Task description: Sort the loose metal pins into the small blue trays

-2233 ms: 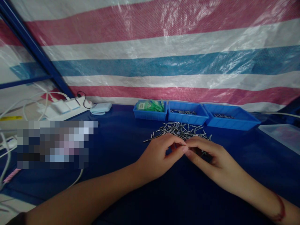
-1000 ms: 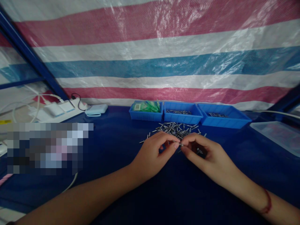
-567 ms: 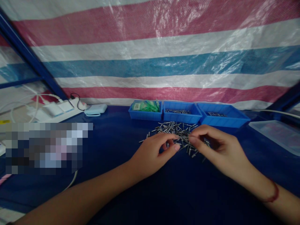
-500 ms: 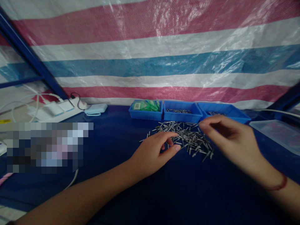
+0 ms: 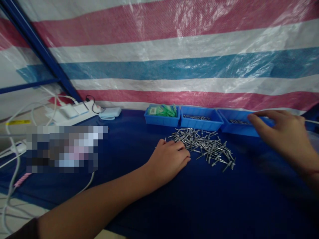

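Note:
A loose pile of metal rivets lies on the dark blue table. My left hand rests at the pile's left edge, palm down, fingers curled and closed; what is under them is hidden. My right hand is raised at the right, by the right blue bin, its thumb and fingers apart, and nothing shows between them. Some rivets lie in that bin and in the middle blue bin. The left blue bin holds green packets.
A white power strip with plugs and cables stands at the back left, beside a light blue case. A blurred-out patch covers the left of the table. Behind hangs a striped plastic sheet.
My right hand has moved right, away from the pile to the right bin, and its fingers have spread. My left hand has turned palm down with its fingers curled. The view has shifted slightly.

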Tool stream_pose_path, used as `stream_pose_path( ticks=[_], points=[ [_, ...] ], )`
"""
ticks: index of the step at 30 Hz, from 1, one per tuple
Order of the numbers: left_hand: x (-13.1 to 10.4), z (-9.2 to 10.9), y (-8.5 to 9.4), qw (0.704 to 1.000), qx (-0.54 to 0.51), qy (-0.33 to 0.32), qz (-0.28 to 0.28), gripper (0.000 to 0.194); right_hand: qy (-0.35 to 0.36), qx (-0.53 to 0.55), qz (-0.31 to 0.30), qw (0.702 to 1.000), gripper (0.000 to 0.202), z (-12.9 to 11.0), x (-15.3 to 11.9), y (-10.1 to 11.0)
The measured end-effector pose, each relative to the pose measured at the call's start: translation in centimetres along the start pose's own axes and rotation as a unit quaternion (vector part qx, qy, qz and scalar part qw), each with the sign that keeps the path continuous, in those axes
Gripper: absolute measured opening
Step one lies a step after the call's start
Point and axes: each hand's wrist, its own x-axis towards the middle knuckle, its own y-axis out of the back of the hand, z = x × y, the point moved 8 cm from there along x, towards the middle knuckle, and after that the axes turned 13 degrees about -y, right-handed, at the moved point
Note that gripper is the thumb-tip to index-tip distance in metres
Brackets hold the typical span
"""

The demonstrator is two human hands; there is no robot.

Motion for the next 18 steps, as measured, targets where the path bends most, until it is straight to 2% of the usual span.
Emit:
stream_pose_path(
  ticks=[3,8,13,18],
  points=[
    [-0.1,-0.1,0.1,1.000,0.007,0.003,0.005,0.020,0.049,0.032,-0.027,0.998,0.051,-2.2,-1.1,0.2],
    [-0.2,-0.4,0.2,1.000,0.012,0.020,0.017,0.016,0.136,0.079,-0.073,0.985,0.039,-5.4,-3.6,-0.2],
    [-0.2,-0.7,-0.2,0.999,0.024,0.022,0.027,0.019,0.175,0.117,-0.126,0.970,0.028,-7.4,-5.6,-0.8],
    [-0.2,-0.7,-0.1,0.998,0.047,0.021,0.042,0.025,0.178,0.152,-0.165,0.958,0.022,-8.1,-6.9,-1.2]
  ],
)
